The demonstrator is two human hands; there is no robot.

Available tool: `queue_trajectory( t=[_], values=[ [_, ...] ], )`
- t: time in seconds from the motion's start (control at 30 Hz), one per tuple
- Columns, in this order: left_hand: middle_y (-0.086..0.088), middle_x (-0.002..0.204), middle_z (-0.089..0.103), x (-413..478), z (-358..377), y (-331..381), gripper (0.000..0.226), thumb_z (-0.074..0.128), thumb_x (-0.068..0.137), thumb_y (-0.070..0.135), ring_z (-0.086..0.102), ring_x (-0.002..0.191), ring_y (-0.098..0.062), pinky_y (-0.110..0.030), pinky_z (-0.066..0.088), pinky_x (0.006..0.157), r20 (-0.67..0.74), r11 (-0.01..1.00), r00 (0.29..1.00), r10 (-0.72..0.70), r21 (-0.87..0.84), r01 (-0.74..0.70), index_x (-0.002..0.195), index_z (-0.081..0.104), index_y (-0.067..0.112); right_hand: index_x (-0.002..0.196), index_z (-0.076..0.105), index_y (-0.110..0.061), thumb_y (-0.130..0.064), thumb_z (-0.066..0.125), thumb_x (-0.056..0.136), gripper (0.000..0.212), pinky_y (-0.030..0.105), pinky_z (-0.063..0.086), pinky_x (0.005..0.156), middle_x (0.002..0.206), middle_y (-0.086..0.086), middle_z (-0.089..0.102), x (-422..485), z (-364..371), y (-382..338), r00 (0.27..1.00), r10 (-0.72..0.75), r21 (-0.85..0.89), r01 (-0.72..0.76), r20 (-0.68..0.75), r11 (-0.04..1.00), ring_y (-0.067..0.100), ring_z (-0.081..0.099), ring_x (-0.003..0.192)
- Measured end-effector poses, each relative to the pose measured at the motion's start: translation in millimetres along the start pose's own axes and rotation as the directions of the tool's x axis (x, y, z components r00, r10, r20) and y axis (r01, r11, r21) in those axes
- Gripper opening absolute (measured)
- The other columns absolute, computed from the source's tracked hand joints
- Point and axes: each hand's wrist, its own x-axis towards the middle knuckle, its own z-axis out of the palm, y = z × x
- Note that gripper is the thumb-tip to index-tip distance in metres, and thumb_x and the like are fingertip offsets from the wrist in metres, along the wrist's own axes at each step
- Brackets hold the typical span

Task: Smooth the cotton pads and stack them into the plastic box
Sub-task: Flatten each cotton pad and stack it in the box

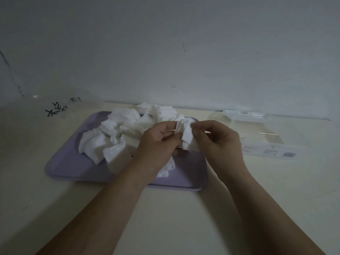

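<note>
A heap of crumpled white cotton pads [117, 133] lies on a lilac tray [70, 166] in the middle of the table. Above the tray's right half, my left hand [158, 144] and my right hand [219, 142] both pinch a small bunch of white pads [185, 135] held between them. A few more pads [166, 169] lie on the tray under my left wrist. The clear plastic box [257, 129] stands to the right of the tray, with its lid open at the back; its inside is hard to make out.
A pale wall rises right behind the table. A clear plastic bag with black writing [57, 109] lies at the back left. A printed label [270, 152] shows on the box's near side. Bare cream table surface [165, 218] stretches toward me between my forearms.
</note>
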Motion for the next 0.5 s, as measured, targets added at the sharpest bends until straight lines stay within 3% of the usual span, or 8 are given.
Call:
queue_trajectory(
  t=[0.1,0.13,0.2,0.3,0.37,0.4,0.5],
  values=[
    [-0.014,0.099,0.079,0.4,-3.8,1.8,0.026,0.061,0.099,0.002,0.069,0.079,-0.026,-0.034,0.057,0.066,-0.028,0.998,1.0,0.002,0.062,-0.001,0.116,0.078,0.013,0.125,0.063,-0.044,-0.017,0.076,0.086,0.049,0.047,0.063,0.086,0.118,-0.007,0.076,1.1,-1.8,2.0,0.993,0.043,0.057,-0.05,0.109,0.997,0.019,0.076,0.099],
    [-0.011,0.096,0.079,0.9,-4.7,3.0,0.026,0.063,0.099,0.005,0.066,0.075,-0.022,-0.031,0.055,0.062,-0.051,0.996,0.999,0.007,0.094,-0.002,0.116,0.078,0.017,0.126,0.062,-0.045,-0.019,0.075,0.085,0.05,0.048,0.062,0.088,0.119,-0.006,0.075,2.7,-3.5,2.5,0.987,0.049,0.032,-0.055,0.154,0.998,0.02,0.075,0.102],
    [-0.007,0.1,0.079,2.6,-5.4,5.3,0.022,0.064,0.1,0.013,0.071,0.079,-0.022,-0.032,0.058,0.066,-0.098,0.997,0.995,-0.012,0.07,0.019,0.113,0.08,0.022,0.112,0.073,-0.032,-0.014,0.074,0.089,0.029,0.056,0.061,0.088,0.105,-0.002,0.078,4.8,-5.8,6.0,0.974,0.034,-0.043,-0.025,0.223,0.999,0.025,0.075,0.098],
    [-0.014,0.105,0.079,4.1,-4.6,10.3,0.021,0.061,0.102,0.025,0.076,0.1,-0.032,-0.047,0.062,0.085,-0.091,0.988,0.992,-0.083,-0.137,0.07,0.101,0.082,0.019,0.098,0.072,-0.021,-0.017,0.076,0.088,0.011,0.061,0.059,0.086,0.096,0.005,0.078,3.6,-2.9,10.7,0.99,0.045,-0.003,-0.045,0.134,0.999,0.032,0.074,0.095],
    [-0.008,0.106,0.08,5.2,-9.1,7.9,0.016,0.072,0.096,0.017,0.076,0.102,-0.027,-0.042,0.063,0.086,-0.063,1.0,0.998,0.006,-0.001,-0.006,0.11,0.078,0.018,0.098,0.066,-0.016,-0.023,0.079,0.082,0.022,0.062,0.058,0.087,0.096,0.013,0.076,4.0,-3.6,10.1,0.994,0.058,0.038,-0.062,0.096,0.997,0.037,0.073,0.095],
    [-0.004,0.105,0.08,5.0,-11.9,4.7,0.027,0.076,0.091,0.008,0.076,0.101,-0.022,-0.035,0.062,0.084,-0.036,0.988,0.997,0.064,0.145,-0.058,0.117,0.075,0.018,0.101,0.065,-0.016,-0.023,0.081,0.081,0.026,0.059,0.059,0.088,0.096,0.014,0.075,4.6,-6.5,8.7,0.991,0.061,0.008,-0.062,0.117,0.998,0.036,0.073,0.093],
    [0.006,0.097,0.08,2.7,-16.2,-1.5,0.039,0.082,0.084,0.001,0.077,0.091,-0.013,-0.029,0.062,0.079,0.079,0.874,0.991,0.105,0.469,-0.13,0.117,0.073,0.02,0.12,0.064,-0.028,-0.022,0.082,0.084,0.041,0.034,0.059,0.081,0.098,-0.002,0.076,8.2,-18.0,6.2,0.955,0.088,-0.33,0.01,0.282,0.944,0.013,0.072,0.083]
  ],
)
